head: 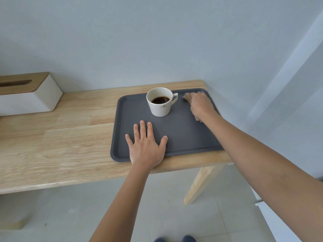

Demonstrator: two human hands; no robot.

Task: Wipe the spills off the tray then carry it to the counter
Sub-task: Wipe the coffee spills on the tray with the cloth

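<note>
1. You are in the wiping step: the tray (183, 137) lies at the right end of the wooden surface (61, 137), cup (161, 102) of coffee on its far half.
2. Your right hand (200, 103) presses a brownish tissue (187, 97) into the far right corner, grip curled over it.
3. Your left hand (146, 145) lies flat and open, holding nothing, steadying the near edge.
4. Next, probably sweep around the cup without knocking it; remaining spills aren't visible.

- Bright, even daylight, soft; no glare on my tabletop (52, 137).
- Faint shadows under my hands.
- Wide-angle bend at edges; fingertips at far corner slightly blurred.
</note>
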